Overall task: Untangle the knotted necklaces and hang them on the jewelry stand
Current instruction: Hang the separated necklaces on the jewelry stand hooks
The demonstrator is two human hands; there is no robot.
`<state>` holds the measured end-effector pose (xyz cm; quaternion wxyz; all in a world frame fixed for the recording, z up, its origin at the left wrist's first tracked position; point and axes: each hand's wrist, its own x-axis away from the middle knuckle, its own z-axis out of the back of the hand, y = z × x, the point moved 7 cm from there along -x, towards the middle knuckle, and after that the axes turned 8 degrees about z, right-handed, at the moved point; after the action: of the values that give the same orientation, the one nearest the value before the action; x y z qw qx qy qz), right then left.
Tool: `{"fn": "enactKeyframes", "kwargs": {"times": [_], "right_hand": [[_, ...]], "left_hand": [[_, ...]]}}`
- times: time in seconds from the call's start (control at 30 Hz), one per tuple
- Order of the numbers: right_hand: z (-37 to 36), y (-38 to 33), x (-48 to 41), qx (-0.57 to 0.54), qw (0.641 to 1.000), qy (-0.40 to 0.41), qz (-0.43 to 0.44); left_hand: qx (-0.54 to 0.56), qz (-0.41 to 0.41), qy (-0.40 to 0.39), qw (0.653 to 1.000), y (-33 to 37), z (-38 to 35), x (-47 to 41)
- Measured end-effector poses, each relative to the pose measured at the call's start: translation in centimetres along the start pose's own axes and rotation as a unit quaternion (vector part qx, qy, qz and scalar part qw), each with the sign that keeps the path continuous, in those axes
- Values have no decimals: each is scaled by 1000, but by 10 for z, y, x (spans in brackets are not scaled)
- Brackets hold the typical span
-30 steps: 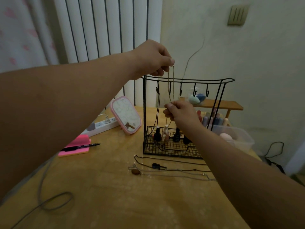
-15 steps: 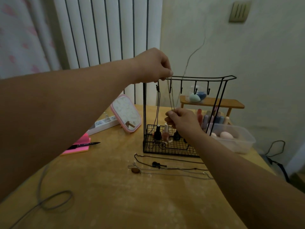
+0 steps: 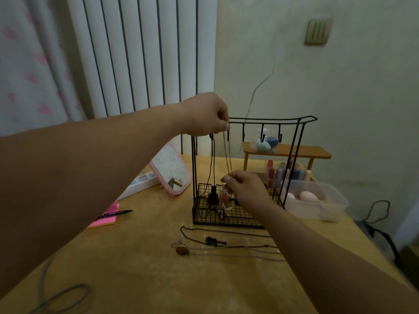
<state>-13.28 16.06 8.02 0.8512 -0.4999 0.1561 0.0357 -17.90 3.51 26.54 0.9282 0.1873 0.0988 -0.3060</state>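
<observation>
Now lower: necklace (image 3: 226,155) in left hand (image 3: 207,115)

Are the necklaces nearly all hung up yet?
Not yet. One black cord necklace already hangs on the stand. The left hand and right hand hold a thin chain by the hooks. More necklaces lie on the table, not hung.

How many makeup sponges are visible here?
4: teal sponge and blue sponge on the wooden shelf; two pink sponges in the plastic box. More may be hidden.
</observation>
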Motion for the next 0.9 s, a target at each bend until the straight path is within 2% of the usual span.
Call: {"fn": "enactKeyframes", "kwargs": {"times": [0.2, 0.43, 0.5, 0.7, 0.9], "right_hand": [[-1, 5, 4, 7, 1000, -9, -9], [-6, 17, 2, 38, 999, -21, -9], [-6, 19, 2, 59, 998, -26, -2], [-9, 29, 6, 149, 987, -65, 10], [-16, 45, 9, 240, 965, -108, 8]], "left_hand": [[-60, -26, -7, 998, 6, -3, -2], [-67, -46, 26, 996, 6, 2, 3], [-51, -51, 53, 996, 7, 7, 9], [48, -82, 205, 974, 11, 6, 46], [113, -113, 190, 969, 9, -53, 85]]}}
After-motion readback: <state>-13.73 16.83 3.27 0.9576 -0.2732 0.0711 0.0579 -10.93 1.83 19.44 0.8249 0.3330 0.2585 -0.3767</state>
